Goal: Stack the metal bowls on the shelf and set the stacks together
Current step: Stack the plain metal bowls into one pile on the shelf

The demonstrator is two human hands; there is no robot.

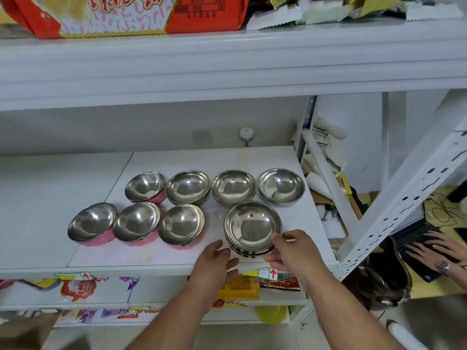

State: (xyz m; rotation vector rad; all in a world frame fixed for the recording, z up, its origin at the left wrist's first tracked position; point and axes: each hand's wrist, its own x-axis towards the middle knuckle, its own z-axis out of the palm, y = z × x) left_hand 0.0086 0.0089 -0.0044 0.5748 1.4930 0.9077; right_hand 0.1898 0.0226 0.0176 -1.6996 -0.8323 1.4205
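Head view: the stack of metal bowls sits at the shelf's front edge, just ahead of and between both hands; it is round, so it has no long axis; left hand hangs relaxed beside its base; right hand is nearer, thumb at the rim, though I cannot tell whether it pinches; three loose steel bowls lie behind, pink-sided bowls to the left; a red arrow sticker shows below the shelf; other print is unreadable.

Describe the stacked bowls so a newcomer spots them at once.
On the white shelf, go to the front row's right end, between the left hand and right hand. The stack shows layered rims down its side and has no pink side.
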